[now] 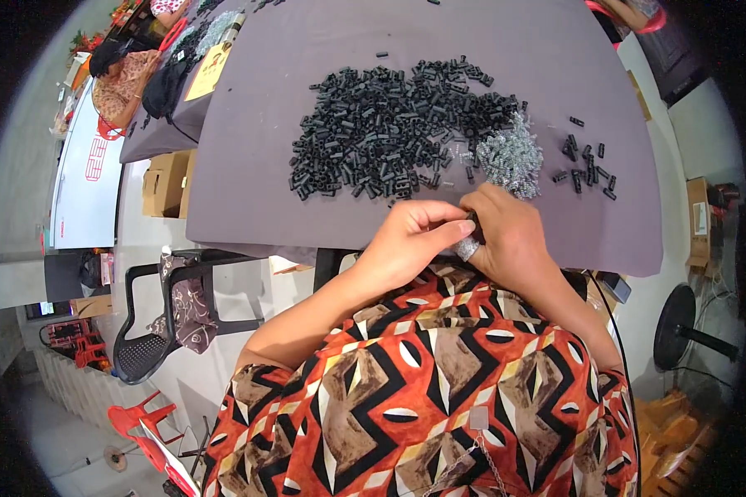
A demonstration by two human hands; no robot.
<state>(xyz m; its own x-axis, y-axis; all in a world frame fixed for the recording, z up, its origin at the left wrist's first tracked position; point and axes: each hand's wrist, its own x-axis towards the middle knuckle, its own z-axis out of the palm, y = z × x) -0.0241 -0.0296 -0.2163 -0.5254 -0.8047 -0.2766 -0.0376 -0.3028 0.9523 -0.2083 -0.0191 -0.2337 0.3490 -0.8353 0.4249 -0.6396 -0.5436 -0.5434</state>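
At the table's near edge my two hands meet. My left hand is closed, thumb and fingertips pinching at a small black tubular piece that shows partly between the hands. My right hand is curled closed around the same piece, with a cluster of small silvery pieces under its fingers. Just beyond it lies a heap of silvery, coil-like pieces, perhaps small springs. A wide pile of black tubular pieces spreads to its left. Several black pieces lie apart on the right.
The table has a grey-purple cover. An empty black chair with a cloth on it stands at the left. Beyond it, another person sits at a neighbouring table. A red stool and a black round-based stand are on the floor.
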